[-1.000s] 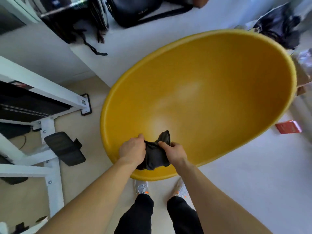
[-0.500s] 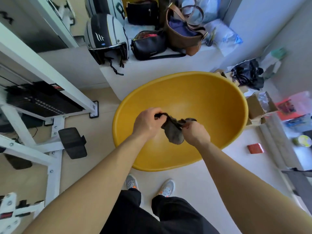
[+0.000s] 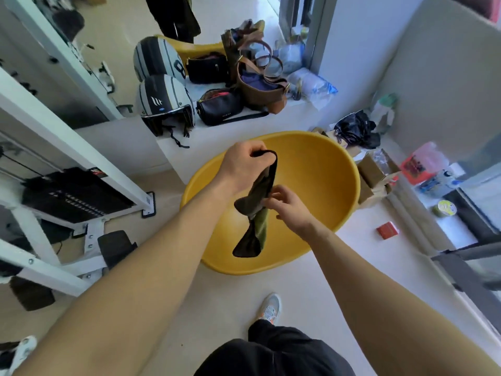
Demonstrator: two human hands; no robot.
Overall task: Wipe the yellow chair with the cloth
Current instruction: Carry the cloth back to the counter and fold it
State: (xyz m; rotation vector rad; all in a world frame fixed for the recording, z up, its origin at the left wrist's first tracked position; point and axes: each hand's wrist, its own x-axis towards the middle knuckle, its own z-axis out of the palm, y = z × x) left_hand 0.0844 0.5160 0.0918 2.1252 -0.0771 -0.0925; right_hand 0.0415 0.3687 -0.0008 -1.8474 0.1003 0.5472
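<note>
left hand (image 3: 242,165): raised over the seat, grip clenched round the top end of the cloth.
cloth (image 3: 256,204): dark and bunched lengthwise, hanging in the air between the 2 hands, over the hollow of the chair and, by the look of it, clear of its surface.
right hand (image 3: 291,208): lower than the left and just beside it, grip pinching the cloth at its middle with thumb and fingertips.
yellow chair (image 3: 320,185): round shell standing on the floor right under both hands; inside evenly yellow, with no dirt or wipe marks readable from this view.
done: cloth in hand, body placed at the chair.
step in hand: probably shaking out or refolding the cloth, judging by the 2-handed hold off the surface.
left to do: laying the cloth on the shell and wiping; cannot tell how much of the shell counts as wiped.
</note>
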